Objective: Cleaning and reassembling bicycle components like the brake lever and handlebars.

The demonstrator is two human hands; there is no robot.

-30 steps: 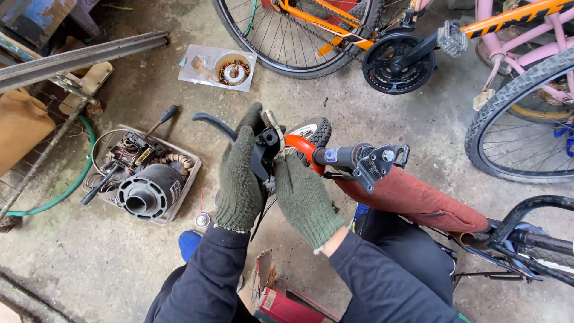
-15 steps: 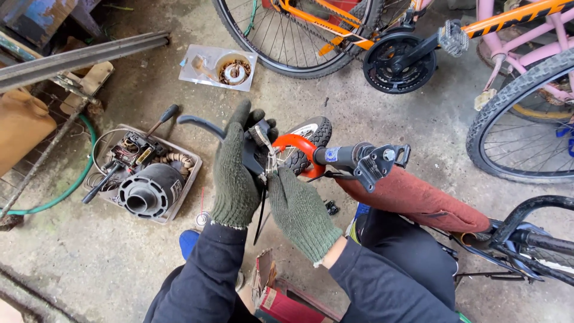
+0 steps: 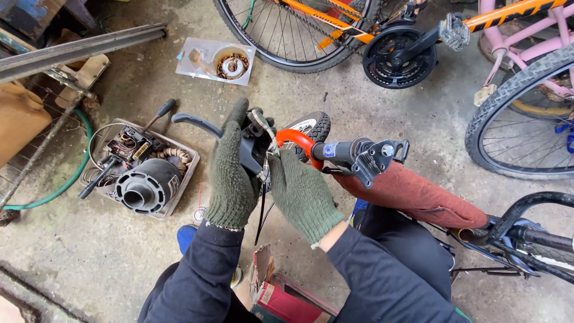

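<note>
Both my hands wear dark green knit gloves. My left hand (image 3: 230,173) grips a black brake lever assembly (image 3: 197,124) whose curved lever sticks out to the left. My right hand (image 3: 302,194) pinches at the lever body where a thin black cable (image 3: 260,215) hangs down. Just right of my fingers are an orange fender (image 3: 296,142), a small tyre (image 3: 314,124) and a black handlebar tube (image 3: 344,151) with a metal clamp bracket (image 3: 376,157). A dark red padded saddle (image 3: 418,194) lies over my lap.
A tray (image 3: 179,179) of parts with a black cylinder (image 3: 143,188) and a screwdriver sits left. A clear container (image 3: 216,60) with a coil lies further back. An orange bike wheel (image 3: 287,36), a chainring (image 3: 397,54) and a pink bike tyre (image 3: 514,107) stand behind. A green hose (image 3: 60,185) curves at left.
My left hand has shifted slightly on the brake lever, and my right hand has moved up to the lever body near the cable. The bike parts stay put.
</note>
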